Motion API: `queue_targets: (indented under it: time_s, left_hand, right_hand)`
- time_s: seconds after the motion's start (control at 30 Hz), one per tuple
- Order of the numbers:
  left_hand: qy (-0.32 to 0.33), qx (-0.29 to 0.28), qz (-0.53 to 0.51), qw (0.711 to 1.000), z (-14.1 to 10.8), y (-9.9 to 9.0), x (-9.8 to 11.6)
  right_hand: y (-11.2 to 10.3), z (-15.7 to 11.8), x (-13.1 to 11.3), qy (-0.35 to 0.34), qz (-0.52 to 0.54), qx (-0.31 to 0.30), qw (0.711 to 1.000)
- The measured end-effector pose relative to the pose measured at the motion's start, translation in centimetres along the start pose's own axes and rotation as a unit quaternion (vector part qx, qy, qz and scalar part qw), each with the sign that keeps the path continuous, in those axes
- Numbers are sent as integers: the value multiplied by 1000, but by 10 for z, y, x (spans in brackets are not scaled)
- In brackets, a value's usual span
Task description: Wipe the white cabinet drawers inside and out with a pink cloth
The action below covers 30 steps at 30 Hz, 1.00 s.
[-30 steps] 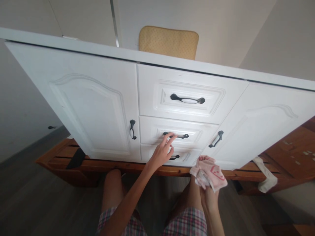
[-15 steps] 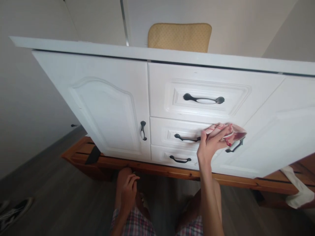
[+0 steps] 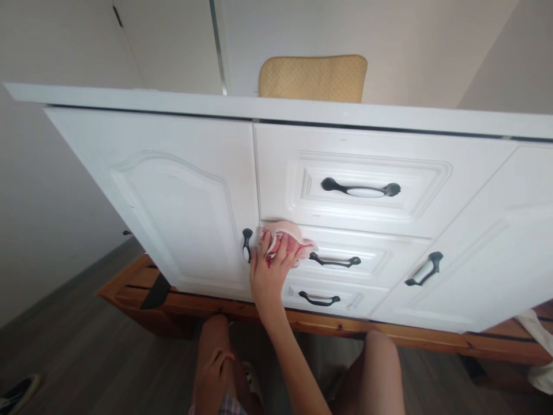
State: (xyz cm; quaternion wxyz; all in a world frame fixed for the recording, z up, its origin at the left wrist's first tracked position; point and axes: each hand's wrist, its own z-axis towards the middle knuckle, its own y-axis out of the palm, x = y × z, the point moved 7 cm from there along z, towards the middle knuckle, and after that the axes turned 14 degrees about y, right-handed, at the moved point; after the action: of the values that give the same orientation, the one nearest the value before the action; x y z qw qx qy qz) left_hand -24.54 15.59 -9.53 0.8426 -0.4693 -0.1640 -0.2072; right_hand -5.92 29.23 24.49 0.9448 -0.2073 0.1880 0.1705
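Cloth (image 3: 290,229) held left of the middle handle (image 3: 334,261)

The right hand (image 3: 271,271) spreads its fingers over the pink-and-red cloth, holding it against the middle drawer (image 3: 375,256) just left of the middle handle; whether cloth and handle touch is hard to tell. Below and left of that handle, the left hand (image 3: 212,369) rests on the left leg (image 3: 216,334), fingers loosely bent, nothing visible in them. The cloth looks light, soft and limp, likely to crease but not break; a flat, spread hold over its bunched middle should suit it.

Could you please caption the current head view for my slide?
Right hand holding a pink cloth against the middle drawer, left hand at the leg.
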Motion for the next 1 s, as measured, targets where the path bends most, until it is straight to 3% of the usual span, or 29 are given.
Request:
queue_targets:
  time_s: [0.13,0.23,0.33,0.57,0.73,0.8,0.87,1.0]
  left_hand:
    - [-49,-46,-32,997,-4,1,-4]
    - [-64,-61,-53,995,-4,2,1]
    - [-61,-58,-57,995,-1,1,7]
    - [-49,-55,-77,994,3,-4,12]
    - [-46,-81,-118,989,9,5,20]
    - [-31,-96,-148,984,18,15,38]
    - [-7,-115,-177,977,30,24,71]
    - [84,-132,-224,962,67,30,173]
  right_hand:
    - [19,-50,22,-14,13,-43,999]
    - [22,-73,58,-3,8,-94,996]
    - [18,-79,105,45,-1,-133,990]
    - [-24,-41,210,208,-33,-92,973]
    - [-74,5,275,298,-16,20,954]
    - [-89,19,292,312,18,52,949]
    - [-101,28,302,325,61,70,941]
    - [-121,32,312,343,87,38,934]
